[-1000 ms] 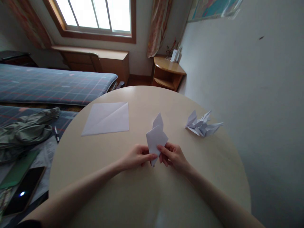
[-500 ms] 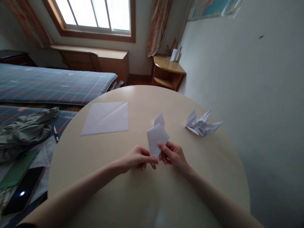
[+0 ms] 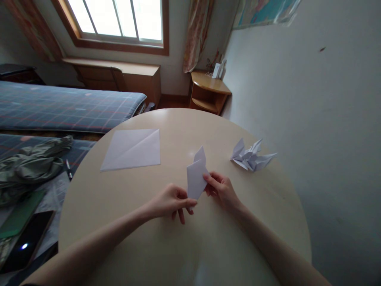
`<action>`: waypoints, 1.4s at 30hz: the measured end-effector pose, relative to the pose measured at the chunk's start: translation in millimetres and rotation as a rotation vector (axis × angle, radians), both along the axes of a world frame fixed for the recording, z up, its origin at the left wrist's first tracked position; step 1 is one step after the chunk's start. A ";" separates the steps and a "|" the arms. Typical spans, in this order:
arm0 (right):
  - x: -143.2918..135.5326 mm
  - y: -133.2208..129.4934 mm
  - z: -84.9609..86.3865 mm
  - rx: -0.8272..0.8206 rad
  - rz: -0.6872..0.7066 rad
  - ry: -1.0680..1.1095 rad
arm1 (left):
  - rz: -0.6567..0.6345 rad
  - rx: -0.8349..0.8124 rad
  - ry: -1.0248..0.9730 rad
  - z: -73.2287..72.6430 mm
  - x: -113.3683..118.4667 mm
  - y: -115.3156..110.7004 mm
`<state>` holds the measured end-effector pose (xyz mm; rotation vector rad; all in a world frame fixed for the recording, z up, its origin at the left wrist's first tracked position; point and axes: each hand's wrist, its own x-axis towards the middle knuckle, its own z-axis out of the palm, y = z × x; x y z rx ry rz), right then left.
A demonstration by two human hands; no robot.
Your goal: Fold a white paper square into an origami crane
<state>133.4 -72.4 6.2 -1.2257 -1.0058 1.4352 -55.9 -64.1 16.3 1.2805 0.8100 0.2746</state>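
A folded white paper [image 3: 195,178] is held just above the round table, with a pointed flap standing up at its far end. My left hand [image 3: 175,201] pinches its near corner between thumb and fingers. On the paper's right edge my right hand [image 3: 220,188] is closed, thumb on top and the other fingers behind, partly hidden. To the right lie folded white paper figures [image 3: 251,157] with several sharp points, close together. A flat square of white paper [image 3: 132,149] with a diagonal crease rests on the left.
The cream round table [image 3: 184,119] stands beside the white wall at right. Left of it are a plaid mattress [image 3: 65,105], a crumpled grey-green cloth [image 3: 32,163], a pen [image 3: 69,169], a green folder [image 3: 20,214] and a phone [image 3: 28,238]. A corner shelf [image 3: 210,83] stands beyond.
The folded paper has turned slightly and shifted a little right and nearer. My right hand has moved up along its right edge, and my left lower fingers have spread downward.
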 end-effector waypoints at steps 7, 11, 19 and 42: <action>2.5 -0.7 -2.5 -0.079 0.079 0.069 | 0.365 0.321 -0.184 -6.8 -7.0 18.8; 0.9 -2.0 -7.5 -0.071 0.102 0.081 | 0.360 0.322 -0.318 -8.0 -6.7 17.4; 0.2 -1.0 -11.0 -0.037 0.104 0.041 | 0.343 0.271 -0.369 -7.6 -8.0 14.7; -1.5 0.7 -13.0 -0.004 0.104 0.031 | 0.347 0.193 -0.402 -7.0 -7.8 13.3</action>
